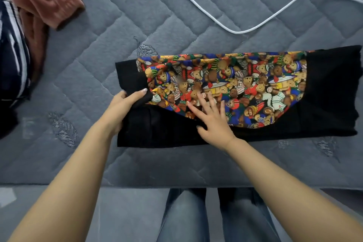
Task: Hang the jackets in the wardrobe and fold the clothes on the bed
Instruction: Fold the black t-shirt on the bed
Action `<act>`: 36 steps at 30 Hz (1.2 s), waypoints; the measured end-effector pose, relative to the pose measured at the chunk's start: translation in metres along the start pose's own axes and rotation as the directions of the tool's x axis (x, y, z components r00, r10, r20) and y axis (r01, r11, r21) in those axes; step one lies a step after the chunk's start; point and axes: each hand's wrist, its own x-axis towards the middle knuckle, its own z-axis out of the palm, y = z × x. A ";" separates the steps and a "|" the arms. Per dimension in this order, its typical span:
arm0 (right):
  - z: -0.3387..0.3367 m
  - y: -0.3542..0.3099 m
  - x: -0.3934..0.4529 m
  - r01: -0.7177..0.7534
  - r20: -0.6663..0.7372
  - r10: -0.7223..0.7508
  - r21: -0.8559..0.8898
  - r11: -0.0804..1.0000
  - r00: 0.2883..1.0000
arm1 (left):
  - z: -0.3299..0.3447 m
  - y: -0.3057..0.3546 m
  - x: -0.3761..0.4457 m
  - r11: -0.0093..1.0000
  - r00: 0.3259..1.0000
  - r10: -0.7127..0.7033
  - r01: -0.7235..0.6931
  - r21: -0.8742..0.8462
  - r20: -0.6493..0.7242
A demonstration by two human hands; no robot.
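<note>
The black garment with a bright teddy-bear print panel lies flattened across the near part of the bed, its long side running left to right, already folded into a broad band. The left hand grasps the black left end of it, fingers curled over the fabric edge with the thumb tucked beneath, so it looks ready to draw that end across. The right hand holds nothing: it rests flat with fingers spread on the printed panel near the middle, pinning the cloth.

The likeliest trouble, as I judge it, is the layers slipping. If the left end is pulled over while the flat hand presses too lightly, the whole band may drag along the quilting and the earlier fold may open. The print panel looks thinner and smoother than the black cloth, so it could bunch under the palm and leave a crooked edge. Folding past the pinning hand would trap it inside.

Around it, the grey quilted mattress cover with diamond stitching bears everything. A white cable loops across the far right, well apart from the garment. At the far left a rust-pink fuzzy garment lies crumpled against a navy garment with white stripes, both unfolded. Below the bed edge, blue-grey jeans on the person's legs show.
</note>
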 end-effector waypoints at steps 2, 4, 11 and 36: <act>-0.008 -0.006 -0.006 -0.045 -0.018 0.057 0.407 0.912 0.998 | 0.016 0.015 -0.017 0.995 0.995 0.101 -0.100 0.020 -0.017; -0.024 -0.010 -0.017 -0.144 0.009 0.244 0.829 0.541 0.970 | 0.038 0.032 -0.037 0.982 0.985 0.173 -0.172 0.082 0.006; -0.078 0.047 -0.092 0.018 0.092 0.522 0.979 -0.203 0.848 | 0.181 0.080 -0.103 0.905 0.939 0.296 -0.335 0.263 0.175; -0.095 0.246 -0.182 0.324 0.375 0.812 0.778 -0.538 0.447 | 0.516 0.107 0.005 -0.028 0.685 0.557 -0.549 0.835 0.469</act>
